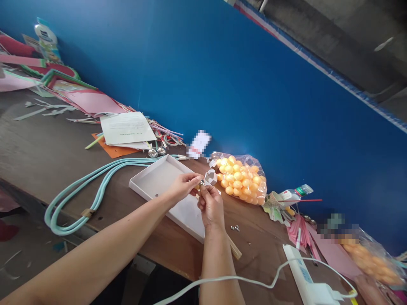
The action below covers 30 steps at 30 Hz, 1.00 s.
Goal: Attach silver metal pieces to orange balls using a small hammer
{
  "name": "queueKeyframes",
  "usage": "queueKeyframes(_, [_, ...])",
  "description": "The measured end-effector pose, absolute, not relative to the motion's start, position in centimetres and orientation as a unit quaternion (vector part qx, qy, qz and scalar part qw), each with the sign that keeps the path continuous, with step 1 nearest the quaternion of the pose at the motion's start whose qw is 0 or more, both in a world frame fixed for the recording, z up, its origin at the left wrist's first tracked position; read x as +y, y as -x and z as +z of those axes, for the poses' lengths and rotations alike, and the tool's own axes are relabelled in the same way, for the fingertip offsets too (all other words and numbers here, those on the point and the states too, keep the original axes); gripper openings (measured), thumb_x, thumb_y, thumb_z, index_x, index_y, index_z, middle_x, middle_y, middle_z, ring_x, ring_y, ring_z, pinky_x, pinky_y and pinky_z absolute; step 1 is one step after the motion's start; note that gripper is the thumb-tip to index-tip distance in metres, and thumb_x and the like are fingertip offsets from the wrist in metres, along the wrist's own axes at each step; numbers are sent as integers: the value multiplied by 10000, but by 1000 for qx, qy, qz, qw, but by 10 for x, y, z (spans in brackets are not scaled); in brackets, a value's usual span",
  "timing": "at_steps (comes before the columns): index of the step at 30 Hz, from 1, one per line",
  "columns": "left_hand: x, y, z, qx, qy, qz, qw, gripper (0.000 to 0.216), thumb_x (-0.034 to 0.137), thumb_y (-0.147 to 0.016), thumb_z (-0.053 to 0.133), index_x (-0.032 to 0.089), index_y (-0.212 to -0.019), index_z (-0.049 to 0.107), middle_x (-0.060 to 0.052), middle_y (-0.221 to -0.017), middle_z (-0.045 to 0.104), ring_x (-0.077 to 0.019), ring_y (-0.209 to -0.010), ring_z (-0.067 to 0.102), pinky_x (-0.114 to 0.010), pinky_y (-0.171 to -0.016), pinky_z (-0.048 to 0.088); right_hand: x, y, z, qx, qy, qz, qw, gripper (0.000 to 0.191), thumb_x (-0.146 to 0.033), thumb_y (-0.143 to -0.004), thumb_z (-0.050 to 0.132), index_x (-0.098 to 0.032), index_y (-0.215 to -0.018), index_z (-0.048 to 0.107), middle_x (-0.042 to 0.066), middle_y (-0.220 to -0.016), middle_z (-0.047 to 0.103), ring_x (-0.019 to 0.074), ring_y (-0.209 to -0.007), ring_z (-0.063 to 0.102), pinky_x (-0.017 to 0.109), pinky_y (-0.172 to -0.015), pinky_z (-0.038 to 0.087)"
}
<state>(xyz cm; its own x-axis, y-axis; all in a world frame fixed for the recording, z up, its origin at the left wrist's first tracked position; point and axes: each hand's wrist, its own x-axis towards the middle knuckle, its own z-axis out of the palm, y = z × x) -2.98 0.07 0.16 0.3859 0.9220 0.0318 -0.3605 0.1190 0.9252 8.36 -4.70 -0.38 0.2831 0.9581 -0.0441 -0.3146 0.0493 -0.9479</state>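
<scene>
Above a shallow white box lid (pixel 149 180), my left hand (pixel 187 186) and my right hand (pixel 211 205) meet with fingertips pinched together. Between them is a small shiny silver piece (pixel 202 182), partly covered by the fingers; its exact kind I cannot make out. Both hands are closed around it. Just behind the fingers lies a crumpled clear-and-white plastic piece (pixel 210 176). To the right of my right wrist, several tiny silver balls (pixel 235 228) rest on the brown table (pixel 254 262). A wooden stick (pixel 234 250) lies partly behind my right forearm.
A clear bag of orange balls (pixel 240 176) leans near the blue wall (pixel 203 76). Looped pale-blue cords (pixel 104 178), papers (pixel 127 128) and silver bells (pixel 157 151) lie left. A white power strip (pixel 297 271) stands right; its cable (pixel 241 278) crosses my right forearm.
</scene>
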Motion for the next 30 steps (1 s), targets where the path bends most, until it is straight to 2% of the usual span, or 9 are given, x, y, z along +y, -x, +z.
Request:
queueKeyframes(7, [2,28,0,281,-435,475,711,483,490,-659,731,109,-953,690,-36,-714,634,-112,-579,588,-243,-575,471,-46,-81,-5,-344,462,484,659,316,-334,-675,764,-198,-750,489,-124,-467,399,25,-393,301,136,-369,211])
queueKeyframes(11, [3,27,-3,260,-404,462,745,459,470,-666,741,123,-961,689,-47,-753,644,-104,-609,588,-230,-596,485,-47,-83,-3,-370,474,448,661,305,-435,-749,683,-194,-792,501,-82,-586,518,26,-406,325,151,-379,241])
queueKeyframes(13, [3,28,-3,260,-393,456,755,454,472,-677,736,128,-968,685,-52,-764,646,-98,-599,582,-226,-596,491,-48,-85,-1,-406,511,386,652,312,-493,-803,596,-192,-814,513,-51,-663,570,36,-412,352,172,-390,273])
queueKeyframes(15, [4,29,-2,262,-383,452,762,454,490,-696,717,132,-973,681,-52,-763,642,-94,-582,580,-220,-583,493,-51,-87,0,-462,570,265,625,310,-498,-829,550,-189,-839,539,-14,-729,615,70,-477,456,205,-457,362])
queueKeyframes(17, [4,29,0,258,-376,451,767,449,503,-708,702,138,-968,679,-50,-771,636,-89,-582,582,-210,-580,493,-55,-89,1,-521,636,126,554,268,-452,-843,537,-189,-886,575,29,-828,658,131,-652,578,254,-605,438])
queueKeyframes(20, [5,30,0,250,-379,453,767,415,457,-694,734,150,-966,670,-39,-791,629,-80,-607,590,-196,-606,501,-59,-90,1,-586,719,10,374,230,-375,-848,523,-207,-978,612,69,-972,676,213,-900,617,317,-758,440])
queueKeyframes(23, [6,29,0,266,-378,457,760,396,360,-663,778,153,-979,662,-30,-785,624,-72,-602,584,-182,-596,500,-61,-90,1,-610,769,10,193,320,-390,-812,567,-214,-1075,613,101,-1043,669,266,-975,617,353,-779,440])
queueKeyframes(25, [6,29,0,280,-372,462,755,387,311,-658,781,145,-987,662,-34,-784,627,-70,-592,581,-175,-579,501,-60,-90,1,-612,781,32,119,380,-390,-792,591,-228,-1136,587,102,-1079,662,279,-983,626,363,-774,446])
queueKeyframes(30, [8,30,2,302,-362,478,742,319,268,-697,739,119,-968,661,-57,-808,641,-85,-598,601,-182,-566,517,-58,-90,1,-603,793,65,61,321,-247,-836,498,-255,-1154,549,80,-1064,664,262,-924,662,349,-711,462])
